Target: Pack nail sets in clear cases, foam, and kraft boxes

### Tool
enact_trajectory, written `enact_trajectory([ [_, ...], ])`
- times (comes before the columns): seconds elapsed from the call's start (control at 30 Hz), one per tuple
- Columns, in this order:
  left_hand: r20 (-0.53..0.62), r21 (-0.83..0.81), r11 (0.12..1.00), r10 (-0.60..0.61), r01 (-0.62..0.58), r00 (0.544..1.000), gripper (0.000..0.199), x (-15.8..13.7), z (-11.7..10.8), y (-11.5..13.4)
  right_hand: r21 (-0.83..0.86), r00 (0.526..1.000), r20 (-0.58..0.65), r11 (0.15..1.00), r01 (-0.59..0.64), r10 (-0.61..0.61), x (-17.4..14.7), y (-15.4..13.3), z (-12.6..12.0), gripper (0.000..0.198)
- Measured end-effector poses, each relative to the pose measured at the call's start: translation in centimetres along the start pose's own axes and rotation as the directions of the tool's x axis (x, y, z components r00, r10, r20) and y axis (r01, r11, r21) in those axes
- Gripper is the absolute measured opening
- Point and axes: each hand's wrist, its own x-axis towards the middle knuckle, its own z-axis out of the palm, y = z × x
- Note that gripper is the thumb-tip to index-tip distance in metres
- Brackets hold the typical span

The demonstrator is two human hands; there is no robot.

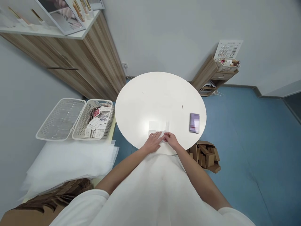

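A thin, pale translucent sheet [153, 126] lies near the front edge of the white round table [160, 91]. A clear strip-like piece [167, 125] shows at its right side; I cannot make out its kind. My left hand [152, 143] rests flat on the sheet with its fingers stretched out. Close beside it, my right hand [172, 140] has its fingers curled in a pinch at the sheet's right part. The spot between the two hands is partly covered by the fingers.
A blurred purple item [194, 122] lies on the table's right side. An open carton of small brown boxes [208, 156] stands on the floor. To the left are a white basket of cards [109, 125], a lidded-looking white basket [62, 119], stacked white sheets [70, 158] and flattened cardboard [54, 201].
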Motion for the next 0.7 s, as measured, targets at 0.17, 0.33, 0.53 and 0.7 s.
enact_trajectory([
  [0.17,0.043,-0.007,0.999,0.054,-0.054,0.998,0.062,-0.1,0.7,0.3,-0.122,0.998,-0.025,0.991,0.052,-0.055,0.0,0.4,-1.1,0.028],
  [0.33,0.097,0.008,0.999,0.031,-0.031,0.995,0.061,-0.2,0.6,0.4,-0.514,0.975,-0.005,0.837,0.188,-0.221,-0.8,1.0,-1.5,0.050],
  [0.53,-0.026,-0.096,0.928,-0.363,0.359,0.931,0.054,-2.9,0.3,-1.0,-0.782,0.970,0.167,0.575,0.238,-0.175,-1.3,0.7,0.7,0.056],
  [0.7,0.060,-0.361,0.579,-0.768,0.731,0.638,0.064,-4.9,1.3,-2.3,-0.803,0.965,0.177,0.539,0.254,-0.192,-1.7,1.0,2.9,0.056],
])
